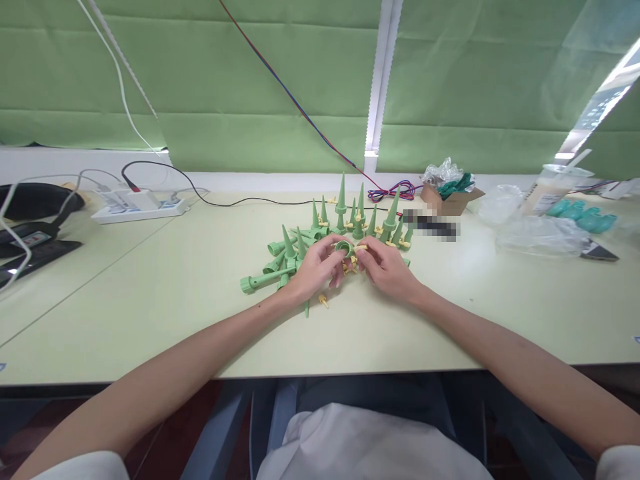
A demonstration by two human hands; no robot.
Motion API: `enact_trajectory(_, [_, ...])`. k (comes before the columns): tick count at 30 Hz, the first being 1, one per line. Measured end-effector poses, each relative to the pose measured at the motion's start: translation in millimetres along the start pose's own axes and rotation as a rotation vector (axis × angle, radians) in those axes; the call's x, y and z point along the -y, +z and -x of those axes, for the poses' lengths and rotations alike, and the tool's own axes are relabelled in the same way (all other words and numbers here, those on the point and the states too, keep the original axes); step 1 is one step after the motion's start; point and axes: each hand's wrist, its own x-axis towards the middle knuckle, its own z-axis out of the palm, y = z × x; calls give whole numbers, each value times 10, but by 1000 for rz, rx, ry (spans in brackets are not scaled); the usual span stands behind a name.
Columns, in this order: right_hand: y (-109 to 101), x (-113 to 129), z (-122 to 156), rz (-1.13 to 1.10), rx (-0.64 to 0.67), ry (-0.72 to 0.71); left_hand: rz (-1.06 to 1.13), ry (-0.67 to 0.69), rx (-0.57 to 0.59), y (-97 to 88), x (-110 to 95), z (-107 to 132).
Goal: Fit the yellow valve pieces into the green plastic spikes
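Observation:
My left hand [316,267] is closed around a green plastic cone spike [344,248], its round open end facing me. My right hand [385,267] pinches a small yellow plastic piece [361,247] right at that open end. Both hands rest on the pale green table [150,307]. Left of my left hand lies a heap of green spikes on their sides [273,263]. Behind my hands several green spikes stand upright [360,217], some with yellow parts fitted. A few loose yellow pieces [324,301] lie near my left hand.
A white power strip [137,205] with cables sits at the back left, beside dark objects [30,220]. At the back right are a small cardboard box [450,197], clear plastic bags [530,230] and teal parts [583,215]. Red and blue wires [393,192] run down to the table.

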Motion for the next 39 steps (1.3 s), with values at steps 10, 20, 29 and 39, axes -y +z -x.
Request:
enact_trajectory(10, [0,-9,4,-28,0,14,-70,65,6,7,5,19])
enact_trajectory(20, [2,4,6,-5,11,15,-87,55,-28,3,30,1])
enact_trajectory(29, [11,-15,13,-16,8,6,-89,69,-28,7,3,8])
enact_trajectory(39, [8,-2,8,-61,12,20,-121,89,-28,17,32,12])
